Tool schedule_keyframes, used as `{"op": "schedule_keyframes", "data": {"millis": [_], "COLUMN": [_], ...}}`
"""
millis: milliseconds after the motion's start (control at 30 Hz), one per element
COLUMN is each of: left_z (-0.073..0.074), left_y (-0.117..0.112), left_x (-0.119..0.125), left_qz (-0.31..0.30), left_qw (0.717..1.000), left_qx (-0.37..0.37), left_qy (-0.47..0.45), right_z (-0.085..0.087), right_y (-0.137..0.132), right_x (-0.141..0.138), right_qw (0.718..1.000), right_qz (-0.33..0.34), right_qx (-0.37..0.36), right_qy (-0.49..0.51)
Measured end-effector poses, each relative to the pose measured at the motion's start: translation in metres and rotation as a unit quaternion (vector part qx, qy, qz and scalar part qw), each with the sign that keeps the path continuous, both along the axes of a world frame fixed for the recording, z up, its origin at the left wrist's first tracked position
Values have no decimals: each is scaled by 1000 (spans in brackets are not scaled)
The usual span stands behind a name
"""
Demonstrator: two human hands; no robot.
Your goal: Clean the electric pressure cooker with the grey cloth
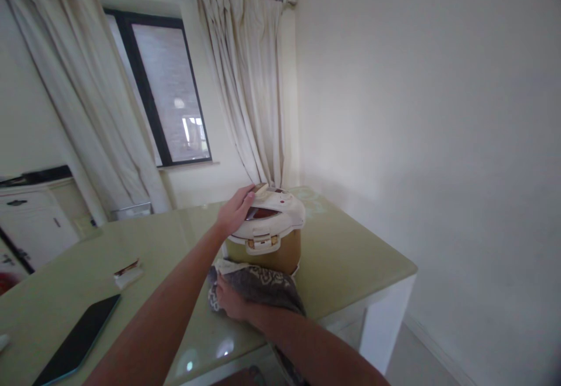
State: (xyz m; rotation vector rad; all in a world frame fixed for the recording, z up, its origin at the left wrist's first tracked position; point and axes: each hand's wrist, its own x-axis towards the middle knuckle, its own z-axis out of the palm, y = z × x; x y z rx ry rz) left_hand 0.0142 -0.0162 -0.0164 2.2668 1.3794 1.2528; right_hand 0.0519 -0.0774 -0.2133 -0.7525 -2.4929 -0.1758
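A rice cooker (284, 249) with a white lid and a gold-brown body stands on the pale green table. My left hand (235, 211) grips the left side of its lid, the fingers reaching over the top. Lower down, my right hand (231, 299) is closed on a dark grey towel (272, 287) with a white pattern. The towel is bunched against the base of the cooker, and part of it hangs over the table's near edge behind my right forearm. The fingertips of my right hand are partly hidden in the cloth.
On the left of the table (355, 257) lie a dark tablet-like slab (81, 336) and a small torn packet (128, 273). A plain wall (429, 141) runs along the right. Behind are a window (169, 88), curtains (245, 70) and a white cabinet (37, 216).
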Motion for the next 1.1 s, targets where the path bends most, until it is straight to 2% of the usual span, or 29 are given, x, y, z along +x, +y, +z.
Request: {"op": "schedule_keyframes", "data": {"millis": [67, 100, 133, 200, 300, 367, 433, 567, 667, 733, 833, 967, 1100], "left_z": [0, 0, -1, -1, -2, -2, -2, -2, -3, -4, -4, -4, -5], "left_y": [0, 0, 0, 0, 1, 1, 1, 1, 2, 3, 3, 4, 5], "left_x": [0, 0, 1, 1, 1, 1, 1, 0, 0, 0, 0, 0, -1], "left_qz": [2, 5, 8, 11, 11, 18, 27, 32, 30, 30, 30, 31, 28], "left_qw": [1000, 1000, 1000, 1000, 1000, 1000, 999, 999, 999, 999, 999, 999, 999], "left_qx": [-2, -4, -5, -4, 10, 15, 12, 16, 21, 17, 14, 14, 16], "left_qy": [0, 1, 1, 1, 4, 10, 14, 20, 21, 21, 19, 22, 21], "right_z": [-8, -10, -11, -3, 21, 34, 36, 13, -3, -9, -10, -1, 20], "right_y": [-1, -3, -6, -13, -24, -29, -31, -25, -19, -16, -8, 15, 52], "right_x": [35, 59, 86, 144, 219, 251, 269, 282, 286, 289, 288, 268, 236], "right_qw": [995, 986, 983, 985, 971, 973, 980, 984, 970, 957, 937, 873, 779], "right_qz": [84, 140, 161, 138, 121, 106, 76, -14, -70, -78, -54, -24, -41], "right_qx": [-4, -1, -10, -80, -201, -203, -182, -172, -192, -216, -259, -296, -321], "right_qy": [-55, -86, -92, -70, -43, -31, -20, 39, 133, 176, 229, 387, 537]}}
